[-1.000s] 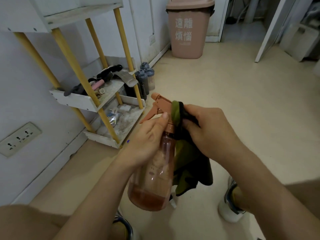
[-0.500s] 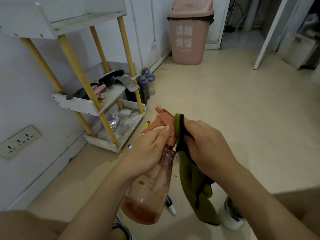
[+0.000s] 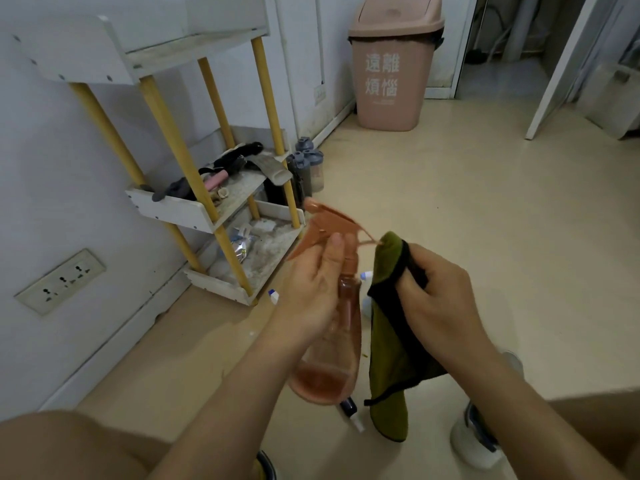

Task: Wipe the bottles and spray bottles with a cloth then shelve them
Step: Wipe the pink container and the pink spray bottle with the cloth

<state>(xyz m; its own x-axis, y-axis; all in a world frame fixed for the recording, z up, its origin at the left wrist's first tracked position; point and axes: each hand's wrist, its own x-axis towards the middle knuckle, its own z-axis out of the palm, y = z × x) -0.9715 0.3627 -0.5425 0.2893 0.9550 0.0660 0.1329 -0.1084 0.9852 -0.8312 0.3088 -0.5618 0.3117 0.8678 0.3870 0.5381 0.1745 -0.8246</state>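
My left hand [image 3: 313, 289] grips the neck of a translucent orange spray bottle [image 3: 332, 362] that has some liquid in its base and an orange trigger head [image 3: 325, 225] on top. To its right, my right hand [image 3: 436, 299] grips an olive-green cloth with black trim [image 3: 388, 344]. The cloth hangs down beside the bottle, its top edge near the trigger's rear. A white shelf rack with yellow posts [image 3: 194, 216] stands against the left wall. Grey-capped bottles [image 3: 308, 168] stand on the floor by the rack.
A pink lidded bin [image 3: 391, 64] stands by the far wall. Small bottles lie on the floor below my hands [image 3: 349, 410] and near the rack's foot [image 3: 273, 296]. A white bottle [image 3: 474, 441] stands at lower right. The rack's middle tier holds dark tools.
My right hand has drawn the cloth away from the bottle's neck to the right, so a gap shows between them. The bottle has tilted with its head toward the rack.
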